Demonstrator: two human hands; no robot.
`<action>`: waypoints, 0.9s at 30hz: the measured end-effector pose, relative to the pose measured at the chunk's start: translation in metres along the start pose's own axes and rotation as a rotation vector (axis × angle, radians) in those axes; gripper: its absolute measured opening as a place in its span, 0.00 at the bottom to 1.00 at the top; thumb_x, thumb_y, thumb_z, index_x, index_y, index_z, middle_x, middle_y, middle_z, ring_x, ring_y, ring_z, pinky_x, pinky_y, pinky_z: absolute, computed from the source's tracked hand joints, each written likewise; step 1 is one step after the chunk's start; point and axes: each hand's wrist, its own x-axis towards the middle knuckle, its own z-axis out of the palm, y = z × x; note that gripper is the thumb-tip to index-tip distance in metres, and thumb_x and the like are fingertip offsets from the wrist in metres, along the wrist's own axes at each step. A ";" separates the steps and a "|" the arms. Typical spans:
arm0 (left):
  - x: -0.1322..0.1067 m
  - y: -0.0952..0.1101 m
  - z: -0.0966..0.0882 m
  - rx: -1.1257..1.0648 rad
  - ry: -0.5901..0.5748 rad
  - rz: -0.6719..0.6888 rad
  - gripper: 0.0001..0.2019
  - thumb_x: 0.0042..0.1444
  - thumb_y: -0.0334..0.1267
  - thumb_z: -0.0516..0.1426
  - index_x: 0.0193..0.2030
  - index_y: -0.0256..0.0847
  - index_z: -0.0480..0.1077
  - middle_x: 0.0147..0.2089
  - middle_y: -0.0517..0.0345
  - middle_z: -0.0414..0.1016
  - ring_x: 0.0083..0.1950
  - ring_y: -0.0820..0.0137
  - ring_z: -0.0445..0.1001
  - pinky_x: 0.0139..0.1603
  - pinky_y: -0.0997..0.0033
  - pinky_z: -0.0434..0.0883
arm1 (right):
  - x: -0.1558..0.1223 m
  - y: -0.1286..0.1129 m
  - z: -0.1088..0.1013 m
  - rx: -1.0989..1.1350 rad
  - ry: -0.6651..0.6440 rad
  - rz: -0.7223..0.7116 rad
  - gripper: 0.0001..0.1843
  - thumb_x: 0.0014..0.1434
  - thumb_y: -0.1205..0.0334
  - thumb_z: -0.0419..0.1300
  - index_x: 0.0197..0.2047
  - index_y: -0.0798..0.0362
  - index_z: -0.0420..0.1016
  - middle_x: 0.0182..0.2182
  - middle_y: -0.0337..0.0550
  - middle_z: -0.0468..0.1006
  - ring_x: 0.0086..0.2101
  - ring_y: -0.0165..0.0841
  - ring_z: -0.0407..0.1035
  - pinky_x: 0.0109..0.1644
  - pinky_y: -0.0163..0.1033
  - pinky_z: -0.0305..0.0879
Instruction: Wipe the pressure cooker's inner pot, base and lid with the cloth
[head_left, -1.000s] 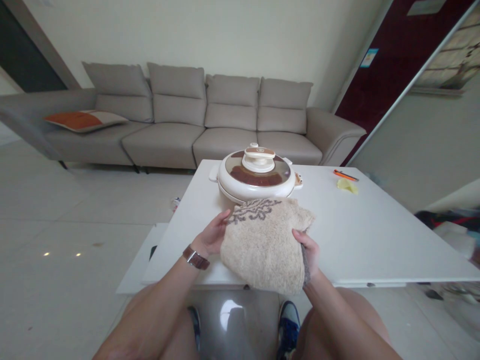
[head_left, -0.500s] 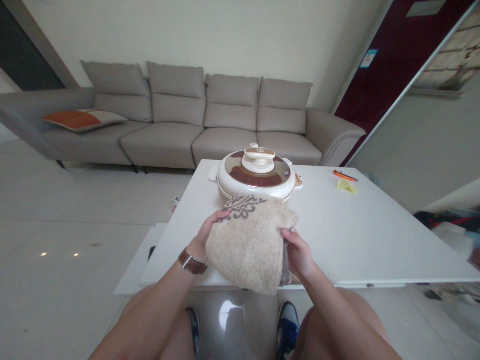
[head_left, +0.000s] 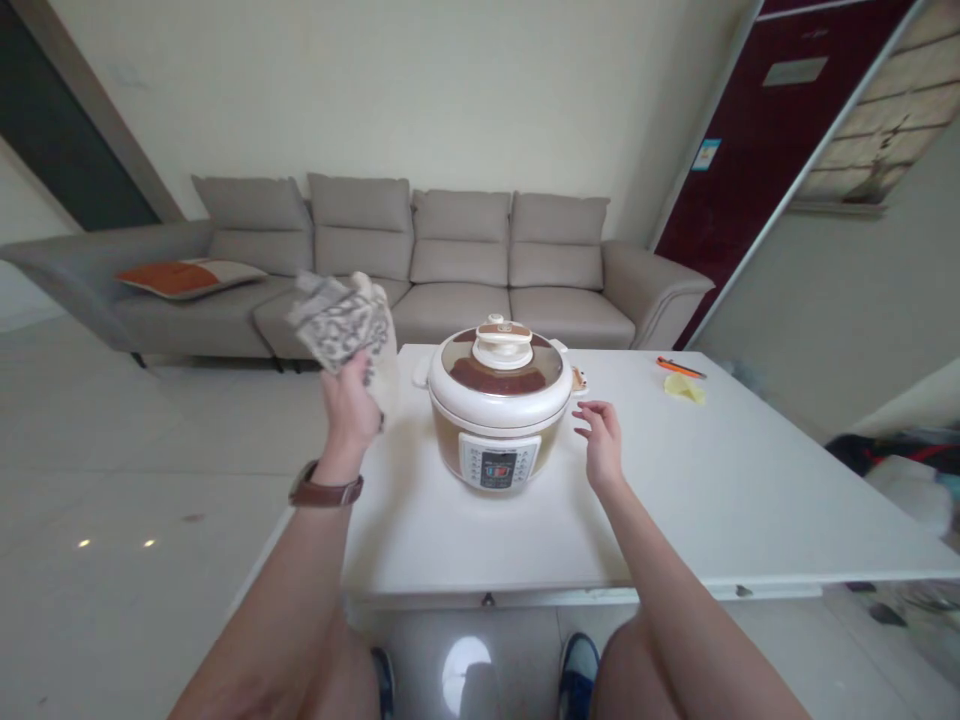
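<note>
My left hand (head_left: 351, 405), with a brown watch on its wrist, grips a bunched beige towel (head_left: 341, 325) with a dark pattern. The hand holds the towel up at the table's left side, slightly blurred by motion. In front of me a white and beige electric pressure cooker (head_left: 499, 420) stands upright on the white table, its lid on and its control panel facing me. My right hand (head_left: 602, 440) is just right of the cooker, fingers apart and holding nothing. It appears not to touch the cooker.
On the white table (head_left: 720, 500), an orange utility knife (head_left: 680, 367) lies at the back right beside a crumpled yellow cloth or paper (head_left: 684, 388). Behind stands a long grey sofa (head_left: 461, 240) with an orange and white cushion (head_left: 191, 278). Bags or clutter lie on the floor at far right.
The towel, held in both hands before the cooker, has moved up and left in my left hand alone. My right hand has let go of it. The cooker's front now shows.
</note>
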 end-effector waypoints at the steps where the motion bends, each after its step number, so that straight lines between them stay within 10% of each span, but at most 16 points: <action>1: -0.001 -0.005 0.012 0.069 -0.016 -0.029 0.14 0.61 0.46 0.56 0.41 0.38 0.77 0.46 0.49 0.83 0.63 0.51 0.73 0.68 0.55 0.69 | 0.000 0.001 0.001 -0.003 -0.018 0.016 0.17 0.54 0.46 0.62 0.41 0.48 0.71 0.49 0.43 0.77 0.47 0.39 0.72 0.44 0.40 0.67; 5: -0.013 -0.021 0.046 0.151 -0.300 0.022 0.16 0.59 0.45 0.58 0.48 0.41 0.80 0.56 0.47 0.82 0.66 0.50 0.73 0.70 0.55 0.66 | -0.005 0.001 0.001 -0.019 -0.081 0.044 0.18 0.55 0.45 0.62 0.42 0.47 0.72 0.52 0.43 0.77 0.50 0.40 0.72 0.47 0.41 0.69; 12: 0.001 -0.027 0.054 0.152 -0.360 -0.028 0.18 0.62 0.45 0.55 0.50 0.38 0.80 0.55 0.46 0.83 0.62 0.49 0.75 0.68 0.56 0.66 | -0.011 0.004 -0.002 -0.040 -0.101 0.041 0.17 0.56 0.46 0.63 0.44 0.46 0.74 0.53 0.42 0.78 0.52 0.41 0.73 0.48 0.44 0.68; 20: -0.048 -0.007 0.055 0.307 -0.350 0.333 0.23 0.64 0.38 0.55 0.65 0.41 0.72 0.68 0.45 0.72 0.73 0.52 0.64 0.77 0.49 0.57 | -0.011 0.006 -0.002 -0.043 -0.098 0.028 0.17 0.57 0.46 0.63 0.45 0.46 0.74 0.54 0.43 0.79 0.51 0.41 0.73 0.48 0.43 0.69; 27: -0.044 0.000 0.052 0.156 -0.188 -0.064 0.18 0.67 0.45 0.52 0.50 0.38 0.80 0.54 0.47 0.82 0.63 0.48 0.74 0.69 0.52 0.67 | -0.011 0.004 0.001 -0.036 -0.102 0.038 0.15 0.58 0.48 0.63 0.45 0.46 0.74 0.51 0.42 0.79 0.49 0.40 0.73 0.47 0.42 0.69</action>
